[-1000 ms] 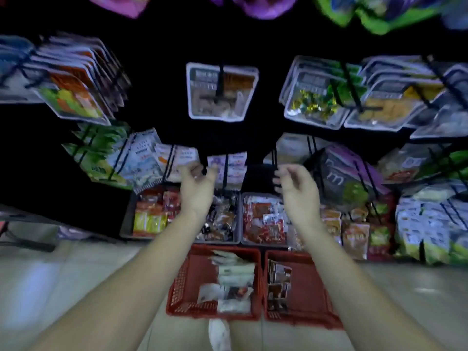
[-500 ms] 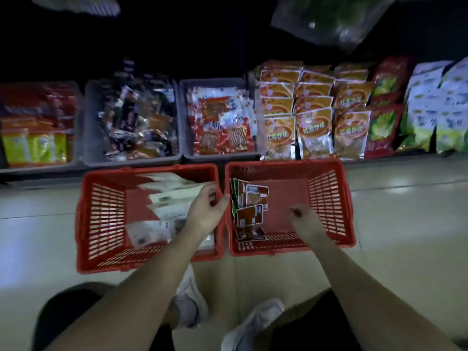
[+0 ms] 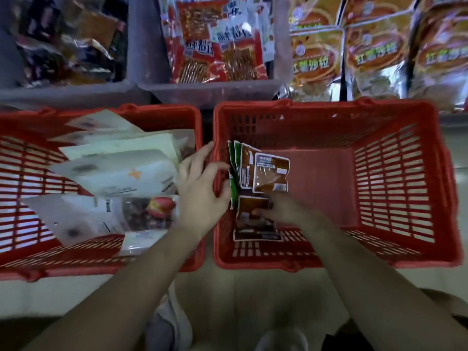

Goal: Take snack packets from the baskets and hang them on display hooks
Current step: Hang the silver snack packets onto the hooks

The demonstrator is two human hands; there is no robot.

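Observation:
Two red plastic baskets stand side by side on the floor. The left basket (image 3: 22, 158) holds several pale, partly clear packets (image 3: 119, 173). The right basket (image 3: 395, 188) holds a small stack of brown packets (image 3: 269, 173) leaning against its left wall, with more lying flat below. My left hand (image 3: 200, 191) rests over the rims between the baskets, fingers spread and touching the stack's green edge. My right hand (image 3: 283, 211) is inside the right basket, fingers pinched on a lower brown packet (image 3: 249, 207). No display hooks are in view.
Grey bins (image 3: 210, 92) behind the baskets hold red snack packets (image 3: 217, 44) and dark mixed packets (image 3: 65, 41). Orange and silver bags (image 3: 374, 54) stand at the back right. My shoes (image 3: 169, 328) are on the pale floor below the baskets.
The view dropped from the hanging display to the baskets and moved in close. Both hands came down from the hooks; my right hand reached the brown packets, my left moved to the stack's edge.

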